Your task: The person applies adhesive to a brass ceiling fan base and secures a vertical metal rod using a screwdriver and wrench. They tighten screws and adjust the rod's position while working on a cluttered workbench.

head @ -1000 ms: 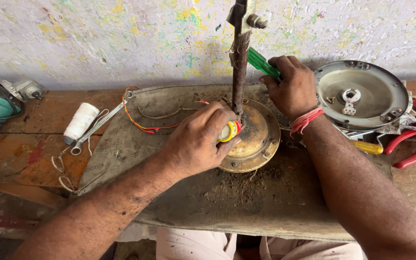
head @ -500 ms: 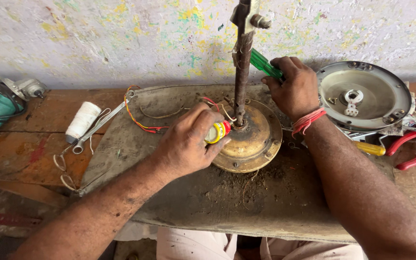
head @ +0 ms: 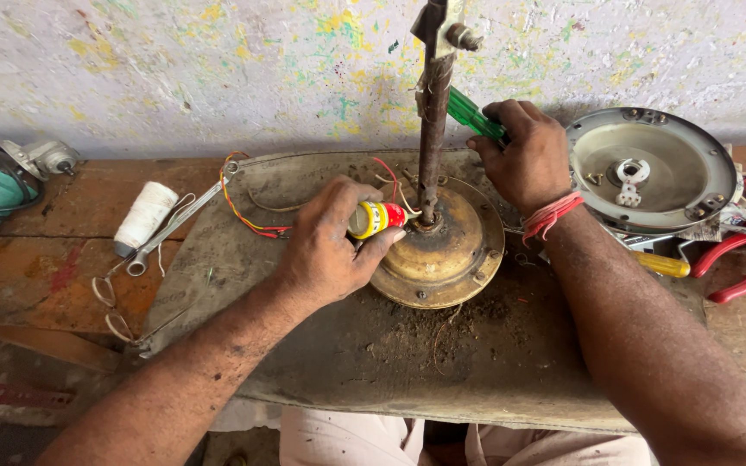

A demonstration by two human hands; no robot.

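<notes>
We work on a round brass-coloured motor housing [head: 438, 246] on the worktop [head: 71, 259].
Our left hand [head: 330, 246] grips a small yellow-and-red tube [head: 376, 218] against its rusty upright shaft [head: 433, 129]; our right hand [head: 524, 155] clasps a green-handled screwdriver [head: 474, 115].

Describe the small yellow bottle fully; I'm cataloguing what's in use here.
The bottle is small, yellow with a red band toward its tip, seemingly plastic. It lies nearly level in the left hand, thumb beneath and fingers over it, its tip pointing at the foot of the rusty shaft rising from the brass-coloured motor housing. Its rear end is hidden by the hand.
</notes>
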